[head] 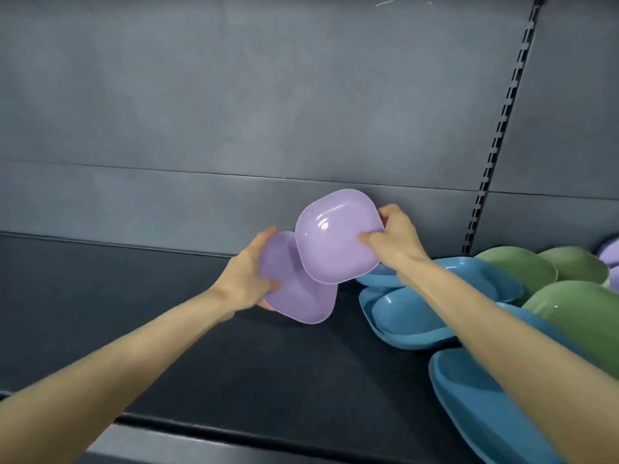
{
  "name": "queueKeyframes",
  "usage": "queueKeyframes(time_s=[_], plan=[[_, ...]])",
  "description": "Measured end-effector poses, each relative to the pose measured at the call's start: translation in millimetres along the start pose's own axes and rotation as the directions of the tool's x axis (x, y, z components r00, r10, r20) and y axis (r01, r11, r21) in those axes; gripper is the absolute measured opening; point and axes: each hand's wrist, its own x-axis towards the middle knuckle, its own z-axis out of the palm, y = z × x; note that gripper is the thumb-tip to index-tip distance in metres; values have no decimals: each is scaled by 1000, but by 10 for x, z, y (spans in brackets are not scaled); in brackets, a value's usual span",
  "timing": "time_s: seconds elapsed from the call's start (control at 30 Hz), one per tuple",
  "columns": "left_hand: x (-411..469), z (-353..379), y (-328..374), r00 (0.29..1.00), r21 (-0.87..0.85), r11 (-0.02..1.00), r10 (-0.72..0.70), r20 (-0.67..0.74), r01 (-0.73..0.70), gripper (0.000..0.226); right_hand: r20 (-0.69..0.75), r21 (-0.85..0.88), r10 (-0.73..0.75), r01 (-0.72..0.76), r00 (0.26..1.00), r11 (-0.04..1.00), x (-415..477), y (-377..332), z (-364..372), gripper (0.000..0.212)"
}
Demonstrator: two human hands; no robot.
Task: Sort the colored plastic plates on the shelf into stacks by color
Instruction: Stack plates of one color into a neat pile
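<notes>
Two purple square plates are held above the dark shelf [167, 346]. My left hand [249, 276] grips the lower purple plate [298, 296] by its left edge, thumb on top. My right hand [393, 241] pinches the upper purple plate [335, 236] at its right rim, tilted toward me and overlapping the lower one. Blue plates [408, 316] lie in a loose pile on the shelf to the right, with green plates [522, 266] behind and over them. Another purple plate [611, 259] peeks in at the far right edge.
The grey back panel [234, 112] rises behind the shelf. A slotted upright rail [502, 128] runs down at the right. The shelf's front lip [234, 426] crosses the bottom. A large blue plate [475, 406] lies near the front right, partly under my right forearm.
</notes>
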Motion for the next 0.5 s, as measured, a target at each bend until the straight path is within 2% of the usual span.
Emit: queueKeyframes(time_s=[0.17,0.37,0.43,0.5], plan=[[276,-56,-254,996,69,996,-59,72,54,79,44,-83,42,-39,998,996,108,-35,82,36],[469,-199,-405,985,375,927,-91,147,30,67,-11,-124,101,-101,995,987,96,-34,241,38],[480,-224,-439,978,486,874,-110,180,9,72,-19,-133,119,-121,993,984,80,-42,309,36],[503,-269,-490,977,570,820,-77,200,-52,87,-28,-131,133,-136,991,982,66,-50,390,35]])
